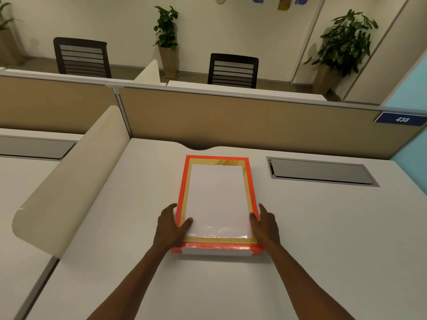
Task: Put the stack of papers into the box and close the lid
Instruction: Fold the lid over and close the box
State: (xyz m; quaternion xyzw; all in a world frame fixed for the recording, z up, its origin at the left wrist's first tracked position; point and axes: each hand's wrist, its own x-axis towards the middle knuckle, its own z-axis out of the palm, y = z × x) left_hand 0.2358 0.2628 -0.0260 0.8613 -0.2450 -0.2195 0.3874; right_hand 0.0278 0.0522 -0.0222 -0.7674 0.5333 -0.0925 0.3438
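Observation:
A flat orange box (217, 157) lies lengthwise on the white desk (335, 239), just in front of me. Inside its orange rim there is a beige band with a palm-leaf print, and on that a white stack of papers (217, 199). I cannot tell whether the beige surface is the lid or the inside of the box. No separate lid shows. My left hand (169, 225) grips the box's near left side with the thumb on top at the corner. My right hand (265, 225) grips the near right side, its thumb over the rim.
A grey cable flap (321, 172) is set into the desk to the right of the box. A curved cream divider (69, 181) borders the desk on the left, and a tan partition (231, 116) with a blue sign (402, 119) stands behind. Chairs and potted plants are beyond it.

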